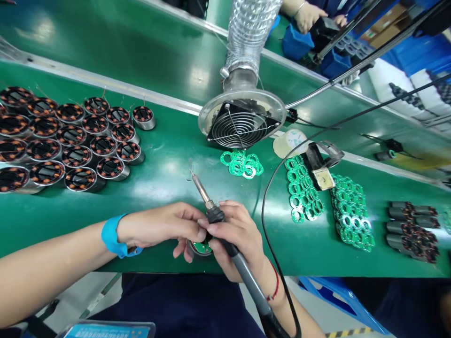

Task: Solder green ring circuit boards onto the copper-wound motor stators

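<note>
My right hand (239,237) is closed round a soldering iron (211,206) whose metal tip points up and away, toward the far left. My left hand (165,225), with a blue wristband, pinches a small motor stator topped by a green ring circuit board (201,248), held low between both hands near the front edge of the green bench (169,164). Most of the stator is hidden by my fingers.
Rows of copper-wound stators (70,141) fill the left of the bench. A fume extractor fan (241,122) on a foil duct sits centre back. Piles of green ring boards (306,197) (352,213) and finished stators (412,230) lie right. Another person's hands (310,16) work far back.
</note>
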### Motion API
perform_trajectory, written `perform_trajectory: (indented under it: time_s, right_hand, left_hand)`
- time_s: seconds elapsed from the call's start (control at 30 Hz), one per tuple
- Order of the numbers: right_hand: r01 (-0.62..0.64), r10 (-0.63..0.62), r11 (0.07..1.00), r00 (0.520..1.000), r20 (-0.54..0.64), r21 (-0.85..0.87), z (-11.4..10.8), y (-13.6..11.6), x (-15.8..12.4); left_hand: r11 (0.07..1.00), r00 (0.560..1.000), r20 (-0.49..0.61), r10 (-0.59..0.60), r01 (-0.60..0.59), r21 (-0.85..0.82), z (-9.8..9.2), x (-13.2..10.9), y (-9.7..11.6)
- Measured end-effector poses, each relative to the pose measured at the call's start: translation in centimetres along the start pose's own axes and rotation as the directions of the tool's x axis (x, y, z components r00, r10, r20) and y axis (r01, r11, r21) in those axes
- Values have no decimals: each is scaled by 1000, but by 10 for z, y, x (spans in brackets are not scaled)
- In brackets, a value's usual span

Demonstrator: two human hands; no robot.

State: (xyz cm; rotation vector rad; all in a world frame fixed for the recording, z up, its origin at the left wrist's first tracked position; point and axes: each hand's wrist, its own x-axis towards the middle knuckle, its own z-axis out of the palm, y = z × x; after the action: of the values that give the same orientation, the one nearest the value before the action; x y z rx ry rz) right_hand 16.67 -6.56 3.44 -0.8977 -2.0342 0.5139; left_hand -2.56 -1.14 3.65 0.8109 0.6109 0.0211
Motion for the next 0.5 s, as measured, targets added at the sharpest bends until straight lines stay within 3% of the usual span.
perform_trajectory:
  time_s: [0.07, 0.13, 0.23, 0.27, 0.37, 0.43, 0.5]
  right_hand:
    - [15, -17, 995, 1000, -12, -94, -6, 1, -5]
    - [-33, 18, 982, 996, -82, -187, -18, 8, -14]
    - [-170, 97, 897, 976, -195, -408, -49, 34, -25]
    - [-210, 128, 838, 973, -193, -503, -61, 47, -27]
    - [-265, 165, 705, 963, -211, -658, -95, 94, -24]
    - [-385, 284, 669, 923, -260, -636, -111, 122, -18]
    - [-522, 454, 670, 851, -265, -527, -120, 136, -14]
  left_hand:
    - [998, 993, -112, 31, -24, 63, -3, -3, 10]
    - [971, 935, -329, 134, -58, 231, -14, -9, 28]
    - [858, 706, -627, 329, 55, 511, -46, -18, 70]
    - [830, 614, -697, 370, 118, 545, -59, -19, 87]
    - [843, 415, -807, 420, 150, 516, -99, -6, 134]
    - [841, 358, -812, 461, 115, 528, -121, 14, 160]
    - [826, 342, -802, 490, 111, 552, -137, 38, 178]
